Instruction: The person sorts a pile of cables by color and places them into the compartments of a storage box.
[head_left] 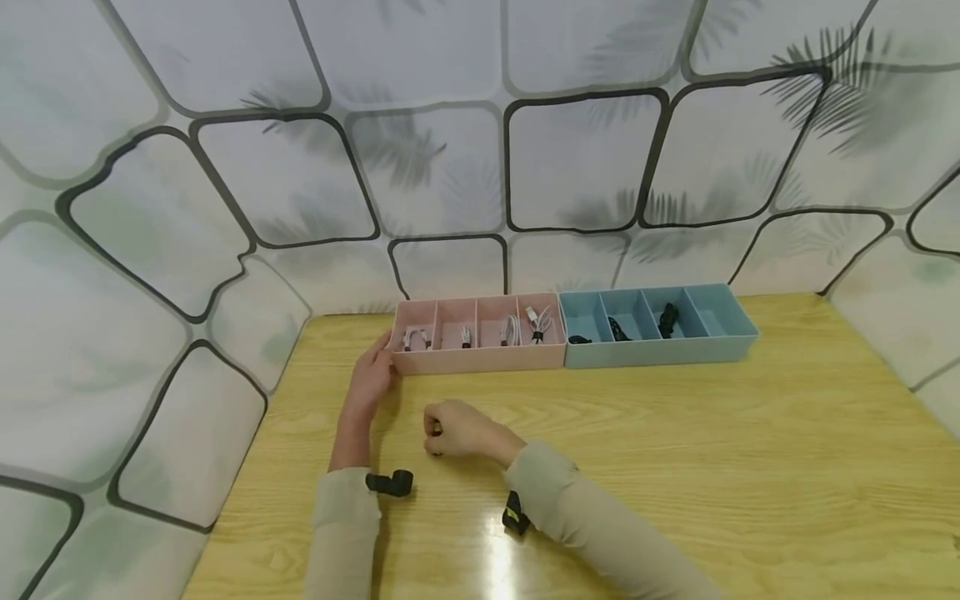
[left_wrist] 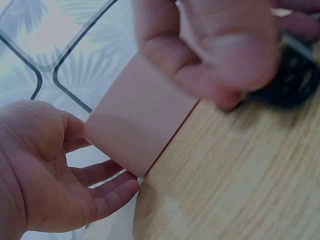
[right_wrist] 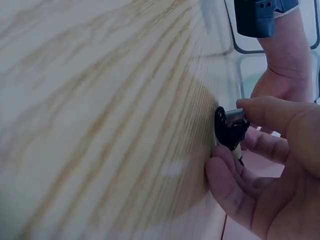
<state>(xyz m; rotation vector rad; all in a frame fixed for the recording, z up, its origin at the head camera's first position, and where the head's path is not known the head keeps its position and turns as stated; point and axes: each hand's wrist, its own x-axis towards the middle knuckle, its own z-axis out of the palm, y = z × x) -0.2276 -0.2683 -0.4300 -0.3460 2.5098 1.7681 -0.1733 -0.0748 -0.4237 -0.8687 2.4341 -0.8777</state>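
My left hand [head_left: 371, 379] rests against the left end of a pink divided box [head_left: 480, 360], its fingers fairly straight along the end panel at the front corner. Each of the box's compartments holds white bundled cables [head_left: 538, 323]. Closer to me, low over the table, my right hand [head_left: 459, 429] pinches a small coiled black USB cable [right_wrist: 230, 132] between thumb and fingers. Its metal plug shows in the right wrist view. In the left wrist view the right hand passes blurred in front of the pink box.
A blue divided box [head_left: 660, 354] adjoins the pink one on the right. Black cables [head_left: 668, 320] lie in several of its compartments; its rightmost one shows a bare floor. Both stand at the back of the wooden table [head_left: 675, 467], before a patterned cloth wall [head_left: 585, 167].
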